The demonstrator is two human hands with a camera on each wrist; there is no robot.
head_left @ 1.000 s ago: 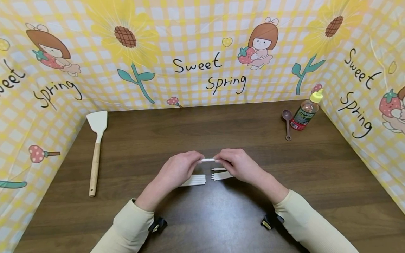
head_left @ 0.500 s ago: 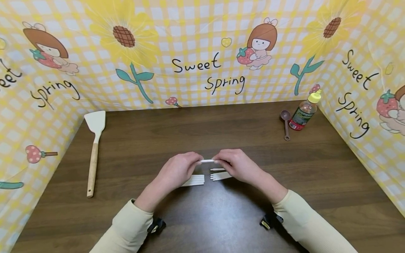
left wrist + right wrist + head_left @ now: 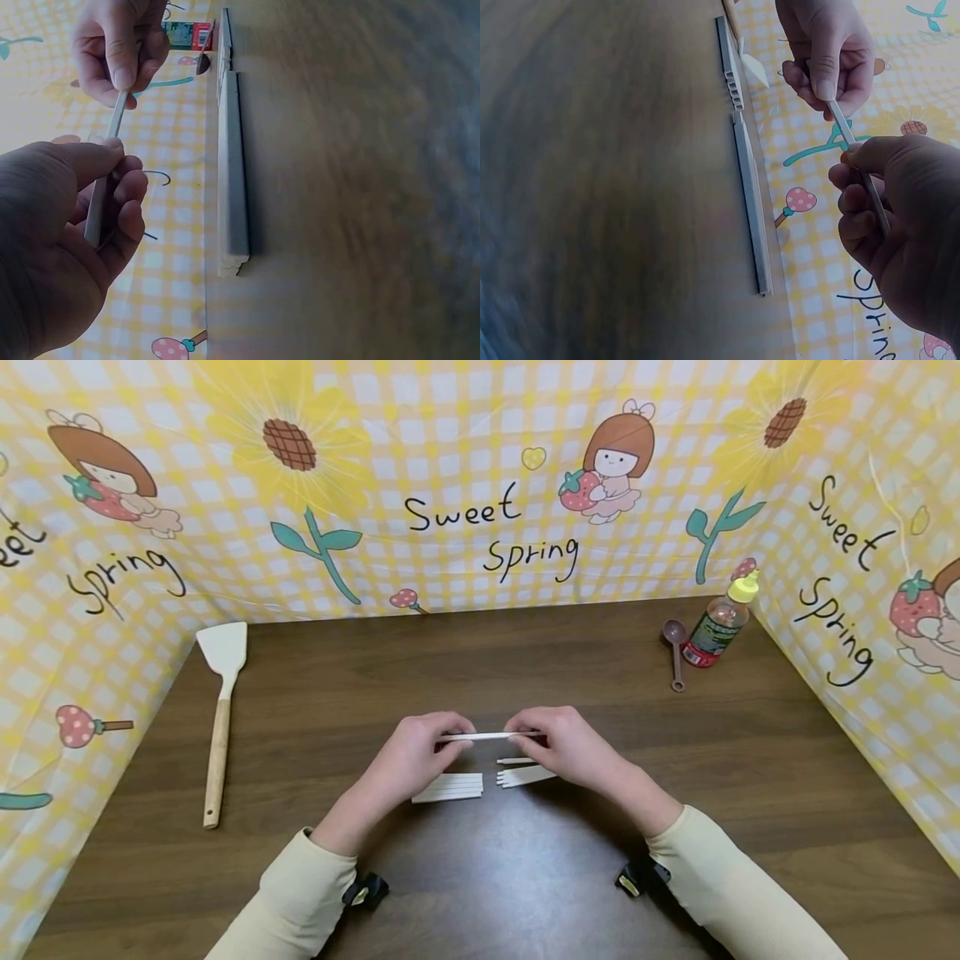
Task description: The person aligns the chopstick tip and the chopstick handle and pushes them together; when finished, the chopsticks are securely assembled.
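A slim, straight white stick (image 3: 491, 736) is held level above the table, one end toward each hand. My left hand (image 3: 416, 750) pinches its left part between thumb and fingers, and the left wrist view shows that end reaching back under the palm. The right part is pinched likewise by my right hand (image 3: 576, 747). Below the left hand lies a flat row of several white sticks (image 3: 450, 787). Another row of white sticks (image 3: 519, 776), with narrowed ends, lies partly hidden under the right hand. Just behind that row is a single stick (image 3: 512, 762).
A white spatula (image 3: 221, 710) with a wooden handle lies at the left of the brown table (image 3: 420, 668). At the back right stand a yellow-capped bottle (image 3: 716, 627) and, beside it, a brown measuring spoon (image 3: 676, 652). A checked yellow cloth (image 3: 465, 443) walls the back and sides.
The hands have risen slightly and moved a little apart along the stick, so more of it shows between and behind the fingers. The rows on the table have stayed put.
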